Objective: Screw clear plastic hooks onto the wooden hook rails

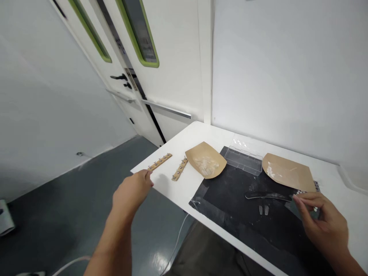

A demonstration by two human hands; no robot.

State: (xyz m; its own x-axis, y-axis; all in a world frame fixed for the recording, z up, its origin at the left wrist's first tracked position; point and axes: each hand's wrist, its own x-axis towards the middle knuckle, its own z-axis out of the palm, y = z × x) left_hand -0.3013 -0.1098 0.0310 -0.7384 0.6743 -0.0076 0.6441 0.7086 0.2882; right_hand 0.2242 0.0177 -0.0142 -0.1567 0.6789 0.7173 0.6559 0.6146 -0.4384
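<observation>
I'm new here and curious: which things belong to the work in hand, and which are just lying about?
Probably in use:
left studded strip, at the left hand
dark curved strip, by the right hand
right studded strip
left tray
right tray

Probably just lying about:
thick floor cable
white floor object

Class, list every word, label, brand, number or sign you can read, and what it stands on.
None can be read.
Black rectangular mat, two brown paper trays, thin dark tool at the right hand: no lettering visible.
Dark glass door window with green frame: shapes behind it too blurred to read.
</observation>
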